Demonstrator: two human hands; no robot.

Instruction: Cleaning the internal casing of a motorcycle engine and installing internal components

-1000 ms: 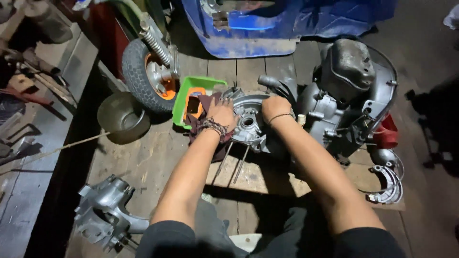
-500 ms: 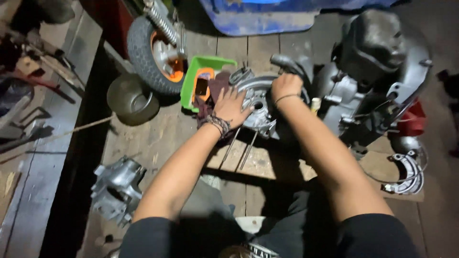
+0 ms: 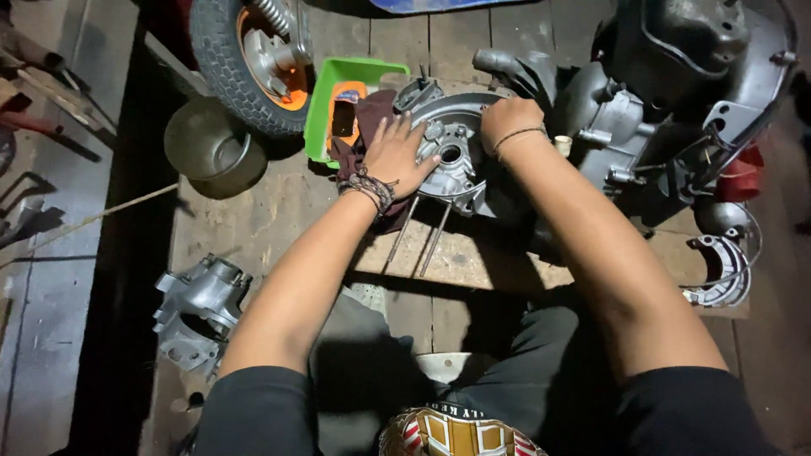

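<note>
The left hand [image 3: 395, 156] lies spread flat on the round grey metal engine casing [image 3: 456, 156]; the right hand [image 3: 507, 118] curls closed over its far rim.

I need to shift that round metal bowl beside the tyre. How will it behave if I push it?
The metal bowl looks thin-walled, so probably light and easy to slide on the wooden planks. Its rounded sides suggest it may rock or tip if pushed high. The dull surface looks grimy, perhaps slippery.

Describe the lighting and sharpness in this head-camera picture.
Head view: a light from above brightens the left hand, right hand and grey engine casing; the edges fall into deep shadow, dark arm shadows cross the wooden boards, and the centre is fairly sharp.
</note>
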